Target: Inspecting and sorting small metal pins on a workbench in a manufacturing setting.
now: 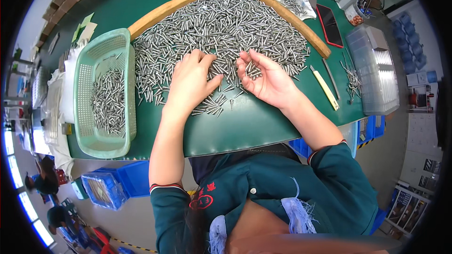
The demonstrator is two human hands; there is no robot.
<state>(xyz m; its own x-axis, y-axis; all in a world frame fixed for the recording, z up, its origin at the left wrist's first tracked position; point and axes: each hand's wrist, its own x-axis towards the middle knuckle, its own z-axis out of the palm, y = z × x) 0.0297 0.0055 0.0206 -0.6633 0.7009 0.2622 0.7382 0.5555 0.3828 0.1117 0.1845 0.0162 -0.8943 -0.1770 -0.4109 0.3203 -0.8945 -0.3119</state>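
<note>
A broad heap of small silver metal pins [202, 23], apparently with heads like screws or rivets, is spread over the green table. My left hand [188, 82] rests palm down at the heap's near edge, thumb apart from the fingers; its fingertips touch the pins. Beside it, my right hand [270, 82] is turned palm up with curled fingers, cupping several of the pins [253, 70]. A few loose pins [214, 106] lie between the hands and the table's near edge. On the left, a pale green plastic basket [80, 108] holds more pins.
Two wooden bars [186, 4] [292, 19] border the heap's far side. To the right are a red-edged phone [329, 26], a yellow cutter knife [325, 87], a metal strip [331, 79] and a clear plastic box [376, 75]. White gloves [301, 2] lie at the back right.
</note>
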